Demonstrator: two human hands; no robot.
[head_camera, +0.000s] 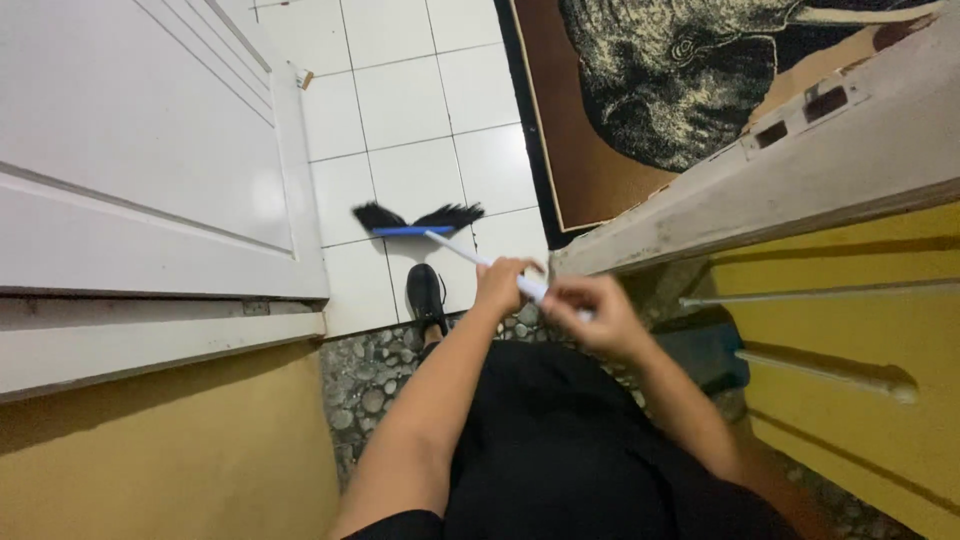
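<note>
White floor tiles (400, 100) fill the upper middle of the frame, giving way to a strip of pebbled floor (375, 385) lower down. At the upper left stands a white panelled door (130, 150); at the upper right lies a brown rug (620, 110) with a dark animal pattern. Yellow walls (860, 340) close in along the lower left and right.

I hold a broom by its white handle (480, 262), which slants from the centre up to the left. My left hand (500, 285) is clenched around the handle, and my right hand (600, 315) grips it just below, toward the right. The broom head (415, 218), blue bar with black bristles splayed both ways, rests on the tiles at centre. My black shoe (426, 296) sits just below it, at the tile edge.
</note>
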